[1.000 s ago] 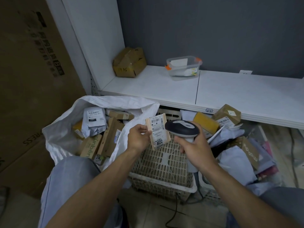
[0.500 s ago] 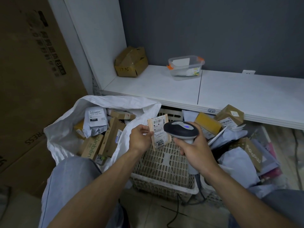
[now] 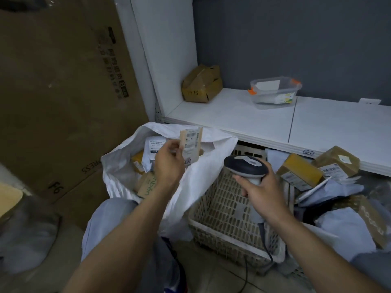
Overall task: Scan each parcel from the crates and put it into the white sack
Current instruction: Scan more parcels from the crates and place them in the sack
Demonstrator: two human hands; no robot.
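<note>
My left hand (image 3: 169, 161) pinches a small flat brown parcel (image 3: 191, 142) with a white barcode label, held over the open mouth of the white sack (image 3: 203, 170). Several parcels lie inside the sack. My right hand (image 3: 262, 191) grips the handle of a corded barcode scanner (image 3: 245, 166) above a pale slatted crate (image 3: 220, 210). To the right, a heap of brown boxes (image 3: 300, 172) and grey mailer bags (image 3: 347, 225) fills a second crate, mostly hidden under them.
A white shelf (image 3: 275, 121) runs behind, carrying a crumpled cardboard box (image 3: 201, 84) and a clear plastic tub (image 3: 275, 92). A tall cardboard carton (image 3: 63, 85) stands at the left. My knees are at the bottom, and the scanner cable trails to the floor.
My left hand has carried the small parcel left, away from the scanner, to above the sack opening. The scanner has stayed over the crate. The view has swung left.
</note>
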